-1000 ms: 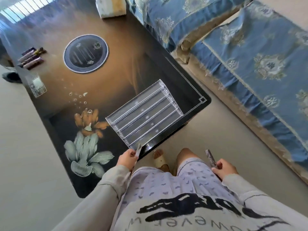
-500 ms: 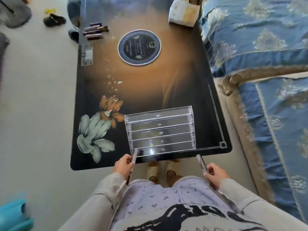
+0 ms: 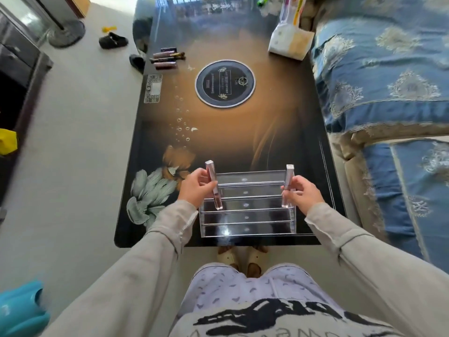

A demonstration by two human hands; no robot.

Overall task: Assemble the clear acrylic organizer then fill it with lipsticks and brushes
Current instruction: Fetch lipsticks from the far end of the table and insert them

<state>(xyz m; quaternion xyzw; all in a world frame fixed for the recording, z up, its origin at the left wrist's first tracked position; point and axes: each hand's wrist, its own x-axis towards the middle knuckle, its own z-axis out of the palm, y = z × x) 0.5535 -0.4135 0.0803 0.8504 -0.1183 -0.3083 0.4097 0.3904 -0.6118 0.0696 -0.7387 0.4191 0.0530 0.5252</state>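
Observation:
A clear acrylic stepped organizer (image 3: 247, 215) with several tiers stands at the near edge of the dark table (image 3: 230, 132). My left hand (image 3: 194, 190) holds a lipstick tube (image 3: 213, 188) upright over the organizer's left end. My right hand (image 3: 302, 194) holds another lipstick tube (image 3: 288, 184) upright over the right end. Both tubes' lower ends reach the middle tiers. More lipsticks and brushes (image 3: 166, 58) lie in a pile at the table's far left corner.
A round dark disc (image 3: 225, 83) is set in the table's middle. A tissue pack (image 3: 290, 42) sits at the far right corner. A blue patterned sofa (image 3: 388, 93) runs along the right. Slippers (image 3: 113, 40) lie on the floor at the far left.
Both hands have risen from beside my lap to over the organizer, carrying the two lipstick tubes. The view has swung to face the table squarely.

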